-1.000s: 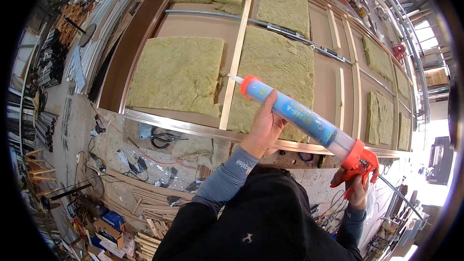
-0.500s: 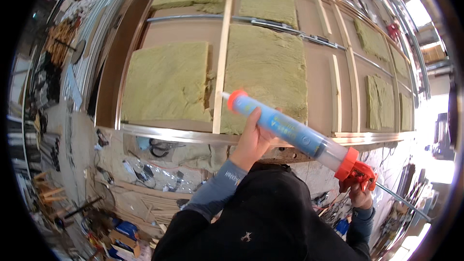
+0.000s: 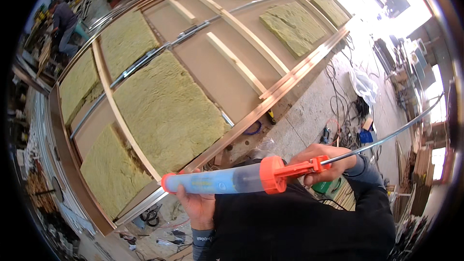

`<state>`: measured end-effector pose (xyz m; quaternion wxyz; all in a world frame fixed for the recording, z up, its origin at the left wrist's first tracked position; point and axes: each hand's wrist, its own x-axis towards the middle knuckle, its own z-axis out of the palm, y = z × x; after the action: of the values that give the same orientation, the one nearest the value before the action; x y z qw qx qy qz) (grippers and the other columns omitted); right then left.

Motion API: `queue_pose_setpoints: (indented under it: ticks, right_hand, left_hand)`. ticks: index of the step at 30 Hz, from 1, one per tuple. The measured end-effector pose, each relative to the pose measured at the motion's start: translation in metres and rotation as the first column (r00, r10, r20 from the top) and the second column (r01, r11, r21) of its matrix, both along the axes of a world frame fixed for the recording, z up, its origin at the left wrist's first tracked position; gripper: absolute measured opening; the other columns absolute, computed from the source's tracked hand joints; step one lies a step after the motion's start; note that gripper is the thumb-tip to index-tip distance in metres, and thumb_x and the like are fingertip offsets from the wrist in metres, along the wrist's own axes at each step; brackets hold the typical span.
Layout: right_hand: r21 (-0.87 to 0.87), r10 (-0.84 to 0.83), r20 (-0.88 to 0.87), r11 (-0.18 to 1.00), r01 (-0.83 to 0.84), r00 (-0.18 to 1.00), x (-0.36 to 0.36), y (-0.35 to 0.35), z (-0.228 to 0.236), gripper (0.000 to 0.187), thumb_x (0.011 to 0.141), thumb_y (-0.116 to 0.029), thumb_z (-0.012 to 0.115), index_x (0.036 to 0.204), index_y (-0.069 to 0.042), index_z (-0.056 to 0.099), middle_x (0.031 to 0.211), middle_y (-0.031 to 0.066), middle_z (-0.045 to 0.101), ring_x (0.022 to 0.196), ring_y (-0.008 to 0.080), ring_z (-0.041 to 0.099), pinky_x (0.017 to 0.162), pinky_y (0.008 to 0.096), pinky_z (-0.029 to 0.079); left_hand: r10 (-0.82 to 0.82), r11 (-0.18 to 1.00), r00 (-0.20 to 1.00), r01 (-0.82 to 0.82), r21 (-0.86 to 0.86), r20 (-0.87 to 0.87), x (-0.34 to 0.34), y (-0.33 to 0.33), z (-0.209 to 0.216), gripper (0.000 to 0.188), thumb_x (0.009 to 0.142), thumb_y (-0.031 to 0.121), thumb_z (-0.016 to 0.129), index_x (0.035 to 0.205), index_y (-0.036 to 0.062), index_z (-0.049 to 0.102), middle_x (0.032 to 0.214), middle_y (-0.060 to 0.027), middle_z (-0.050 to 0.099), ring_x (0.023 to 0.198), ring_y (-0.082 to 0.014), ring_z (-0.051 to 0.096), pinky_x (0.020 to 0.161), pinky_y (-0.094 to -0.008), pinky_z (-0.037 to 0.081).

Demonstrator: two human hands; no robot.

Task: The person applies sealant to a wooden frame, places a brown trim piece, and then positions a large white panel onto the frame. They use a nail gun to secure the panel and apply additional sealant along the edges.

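Clasping the caulking gun (image 3: 232, 181), left hand (image 3: 198, 207) and right hand (image 3: 335, 168) (both curled) now hold it less slanted.

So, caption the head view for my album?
Left hand and right hand hold an orange-capped caulking gun near a framed panel of insulation batts.

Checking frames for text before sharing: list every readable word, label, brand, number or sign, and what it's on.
Caulking gun: yellowish lettering and a pale round mark on its blue part; too blurred to read.
Left sleeve cuff: pale lettering, too small to read with certainty.
No other text that I can make out.
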<state>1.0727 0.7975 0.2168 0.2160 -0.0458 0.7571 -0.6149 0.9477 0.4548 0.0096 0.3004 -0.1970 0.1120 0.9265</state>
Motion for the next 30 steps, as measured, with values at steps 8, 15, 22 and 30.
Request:
queue_pose_setpoints:
  ticks: [8, 15, 22, 30]
  right_hand:
    - [-0.222, -0.247, 0.126, 0.937, 0.27, 0.961, 0.066, -0.002, -0.059, 0.058, 0.104, -0.032, 0.063, 0.149, 0.004, 0.057, 0.132, 0.0153, 0.068, 0.12, 0.0251, 0.064, 0.105, 0.0363, 0.048]
    - [-0.445, -0.499, 0.066, 0.76, 0.473, 0.864, 0.093, 0.026, -0.11, 0.06, 0.101, -0.021, 0.077, 0.152, -0.001, 0.054, 0.138, 0.0089, 0.064, 0.135, 0.02, 0.055, 0.117, 0.0383, 0.043]
    - [-0.391, -0.411, 0.317, 0.764, 0.513, 0.855, 0.062, 0.06, -0.136, 0.05, 0.1, -0.026, 0.074, 0.14, -0.003, 0.055, 0.086, 0.0032, 0.066, 0.062, 0.0103, 0.058, 0.055, 0.028, 0.047]
    - [-0.478, 0.321, 0.289, 0.865, -0.154, 0.902, 0.0, -0.012, -0.143, 0.044, 0.106, -0.036, 0.072, 0.137, -0.005, 0.066, 0.095, -0.0006, 0.07, 0.066, 0.0048, 0.056, 0.057, 0.0243, 0.046]
  left_hand:
    - [-0.103, 0.973, 0.986, 0.072, -0.219, -0.133, -0.031, 0.034, 0.02, 0.047, 0.103, 0.043, 0.069, 0.133, 0.0063, 0.064, 0.137, -0.016, 0.068, 0.13, -0.0337, 0.064, 0.11, -0.0553, 0.054]
    - [-0.154, 0.943, 0.953, 0.063, -0.327, -0.262, -0.035, 0.083, 0.041, 0.056, 0.102, 0.045, 0.071, 0.146, 0.0128, 0.058, 0.14, -0.0142, 0.068, 0.129, -0.0377, 0.066, 0.112, -0.0596, 0.052]
    - [0.124, 0.894, 0.834, -0.329, -0.304, -0.537, 0.043, 0.062, 0.068, 0.055, 0.102, 0.043, 0.071, 0.145, 0.0127, 0.054, 0.138, -0.0085, 0.067, 0.132, -0.0374, 0.062, 0.116, -0.0596, 0.047]
    - [0.531, 0.046, 0.753, -0.483, -0.874, -0.388, 0.231, 0.088, 0.061, 0.062, 0.104, 0.023, 0.07, 0.156, 0.0035, 0.044, 0.15, -0.02, 0.056, 0.143, -0.0367, 0.052, 0.121, -0.051, 0.041]
